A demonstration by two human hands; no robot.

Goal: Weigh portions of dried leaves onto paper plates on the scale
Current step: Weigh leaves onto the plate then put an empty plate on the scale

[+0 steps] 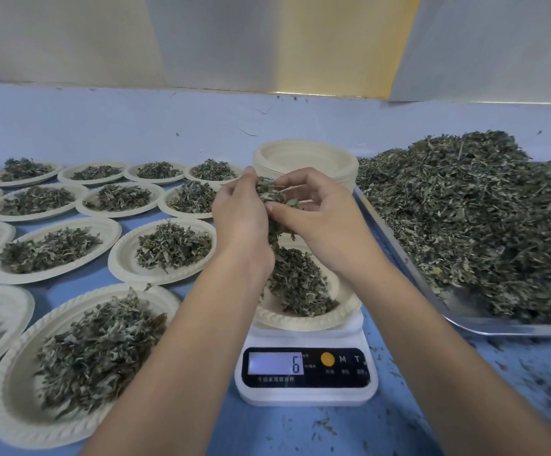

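Observation:
A white digital scale (305, 373) stands at the centre front, its display reading 6. On it rests a paper plate (303, 319) holding a small heap of dried leaves (295, 284). Above that plate my left hand (239, 215) and my right hand (320, 215) are held together, both gripping one clump of dried leaves (272, 192) between the fingers. Some leaves hang down from the clump toward the plate. My forearms hide the plate's left and right rims.
A metal tray (464, 319) with a large pile of loose dried leaves (481, 218) fills the right. A stack of empty paper plates (303, 159) stands behind my hands. Several filled plates (70, 366) cover the blue table on the left. Leaf crumbs lie at front right.

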